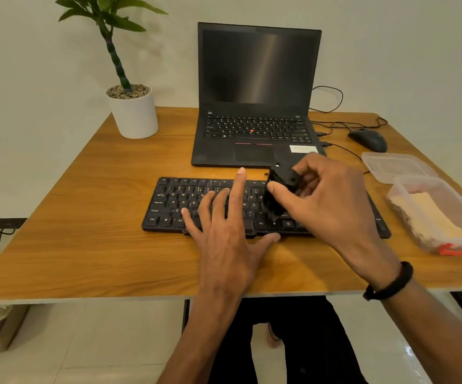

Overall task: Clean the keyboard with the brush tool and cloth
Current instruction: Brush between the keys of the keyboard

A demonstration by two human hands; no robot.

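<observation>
The right hand (326, 198) curls its fingers and thumb round a small black brush tool (278, 189), a hard, glossy plastic body with dark bristles pointing down onto the right-centre keys of the keyboard (169, 206). The bristle tips touch the keys near the bottom rows. The left hand (224, 231) lies flat on the keyboard with straight, spread fingers pressing the keys; its index finger lifts above the top rows and its thumb rests along the keyboard's front edge. It holds nothing.

The keyboard is a flat black slab of matte plastic with pale lettering, lying on a wooden table (86, 245) with warm, streaked grain. Just behind the keyboard stands an open black laptop (254, 106), its screen dark. To the keyboard's right sits a clear, cloudy plastic container (451, 206) holding a pale yellow cloth (429, 212), soft and folded; its lid (396, 164) lies just behind it. Behind the lid rests a rounded black mouse (368, 138). Far left behind the keyboard stands a smooth white pot with a plant (133, 112), pebbles on top. A black band (390, 281) circles the right wrist.
</observation>
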